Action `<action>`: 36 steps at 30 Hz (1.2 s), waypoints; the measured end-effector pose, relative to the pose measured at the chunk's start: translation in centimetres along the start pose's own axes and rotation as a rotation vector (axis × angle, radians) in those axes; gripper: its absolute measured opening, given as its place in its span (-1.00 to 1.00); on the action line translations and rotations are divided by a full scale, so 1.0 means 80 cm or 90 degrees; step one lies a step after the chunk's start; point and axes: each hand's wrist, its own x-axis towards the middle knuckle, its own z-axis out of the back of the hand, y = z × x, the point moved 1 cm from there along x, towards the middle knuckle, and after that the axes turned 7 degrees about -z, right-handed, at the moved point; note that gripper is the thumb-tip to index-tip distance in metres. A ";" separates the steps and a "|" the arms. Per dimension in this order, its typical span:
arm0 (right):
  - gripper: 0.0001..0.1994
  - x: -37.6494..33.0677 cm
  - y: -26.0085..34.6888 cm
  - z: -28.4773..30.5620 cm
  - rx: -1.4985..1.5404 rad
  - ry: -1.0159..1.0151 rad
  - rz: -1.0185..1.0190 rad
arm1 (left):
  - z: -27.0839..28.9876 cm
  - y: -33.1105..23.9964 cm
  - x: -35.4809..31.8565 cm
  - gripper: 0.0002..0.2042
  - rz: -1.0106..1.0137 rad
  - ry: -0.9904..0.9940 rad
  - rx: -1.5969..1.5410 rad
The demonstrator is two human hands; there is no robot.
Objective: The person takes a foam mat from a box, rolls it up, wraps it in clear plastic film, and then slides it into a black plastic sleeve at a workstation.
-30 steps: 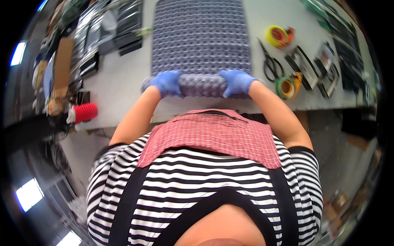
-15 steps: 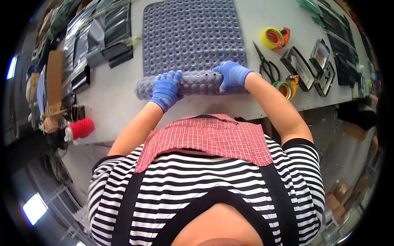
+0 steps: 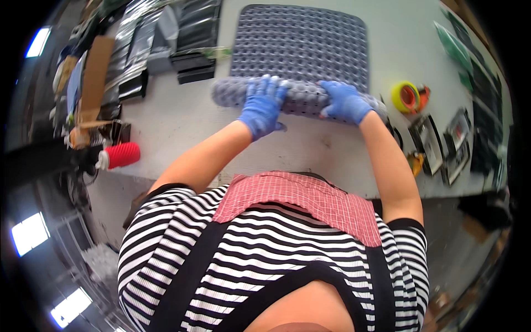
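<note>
A grey rubber bath mat (image 3: 301,47) with rows of holes and bumps lies on the table, its near end wound into a thick roll (image 3: 229,91). On the left half of the roll rests my left hand (image 3: 263,105), in a blue glove, its fingers stretched out and the thumb apart on the near side. Farther right, my gloved right hand (image 3: 344,103) curves over the roll, thumb against its near side and fingers on top. Beyond both hands the mat's far part is still flat.
Right of the mat sit a yellow tape roll in a dispenser (image 3: 407,97), a second orange-yellow dispenser (image 3: 415,162) and open black-edged boxes (image 3: 427,141). Scissors are mostly hidden by the roll's end. Black plastic packages (image 3: 196,33) and a red cylinder (image 3: 123,155) are at left.
The roll has moved away from me, and less of the mat lies flat. My left fingers have straightened over the roll. The whole view has shifted, so the table things appear farther right.
</note>
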 end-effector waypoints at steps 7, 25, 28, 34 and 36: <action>0.08 0.006 0.050 -0.009 -0.236 -0.063 -0.129 | -0.005 0.073 0.100 -0.15 -0.002 0.300 -0.173; -0.01 -0.100 0.074 -0.049 -0.066 0.229 -0.037 | 0.013 -0.101 -0.140 0.03 0.016 0.242 -0.116; -0.09 -0.116 0.088 -0.051 -0.129 -0.016 -0.045 | 0.002 -0.062 -0.090 0.08 0.011 0.204 -0.134; -0.26 -0.087 0.099 -0.065 -0.129 -0.152 -0.137 | 0.004 0.054 0.032 0.04 -0.158 0.255 -0.329; -0.38 -0.038 0.089 -0.031 -0.088 -0.122 -0.127 | 0.008 0.063 0.034 0.07 -0.067 0.227 -0.320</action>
